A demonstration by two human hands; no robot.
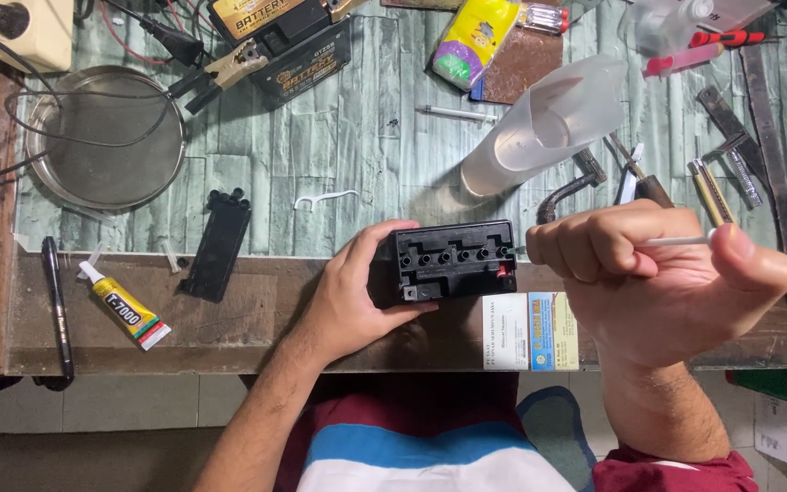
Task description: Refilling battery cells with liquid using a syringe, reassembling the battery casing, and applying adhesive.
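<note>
A small black battery (453,262) with a row of open filler holes on top sits at the table's near edge. My left hand (357,282) grips its left end. My right hand (649,269) is closed around a syringe (680,241), thumb on the white plunger, with the tip at the rightmost hole of the battery. A clear plastic measuring jug (539,128) with liquid stands behind the battery.
A black cap strip (216,241) and a glue tube (125,314) lie at left. A round metal pan (107,137), a second battery with clamps (275,41), a black pen (56,301), another syringe (453,113) and several tools at right (730,173) crowd the table.
</note>
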